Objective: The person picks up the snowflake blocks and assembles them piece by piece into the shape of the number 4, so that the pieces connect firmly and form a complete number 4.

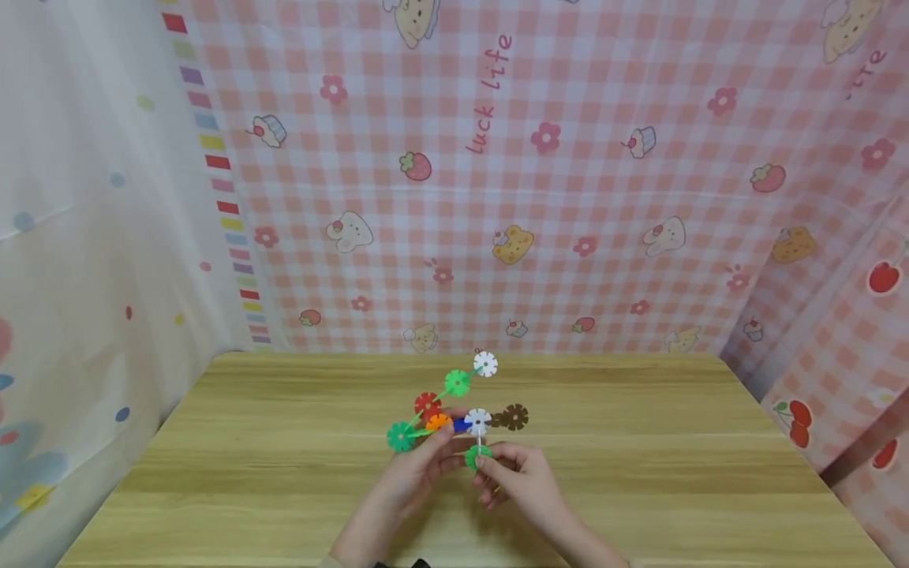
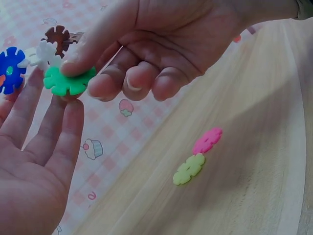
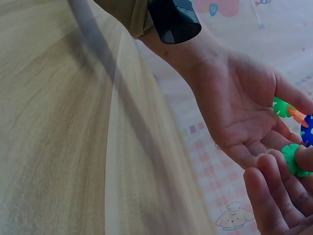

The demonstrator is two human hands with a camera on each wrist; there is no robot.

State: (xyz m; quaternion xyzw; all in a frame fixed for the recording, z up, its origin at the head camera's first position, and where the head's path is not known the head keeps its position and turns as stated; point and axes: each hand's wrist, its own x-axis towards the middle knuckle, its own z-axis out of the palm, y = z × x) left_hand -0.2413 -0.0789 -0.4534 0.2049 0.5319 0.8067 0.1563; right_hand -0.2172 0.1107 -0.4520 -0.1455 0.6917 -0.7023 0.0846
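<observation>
A branching build of slotted plastic snowflake discs is held above the table. My left hand [image 1: 419, 469] grips it around the orange disc [image 1: 438, 424] and the blue disc [image 2: 11, 71], its thumb in front. My right hand [image 1: 521, 473] pinches a green disc [image 1: 474, 456] below the white disc [image 1: 478, 422], joined through an edge-on white disc. A brown disc [image 1: 517, 416] sticks out to the right. Up the far branch run a teal disc [image 1: 401, 436], a red disc [image 1: 428, 405], a light green disc [image 1: 458, 383] and another white disc [image 1: 486, 364].
The wooden table [image 1: 639, 457] lies under both hands. A loose pink disc [image 2: 208, 141] and a yellow-green disc [image 2: 189, 169] lie on it in the left wrist view. Patterned pink checked cloth [image 1: 568, 197] hangs behind it.
</observation>
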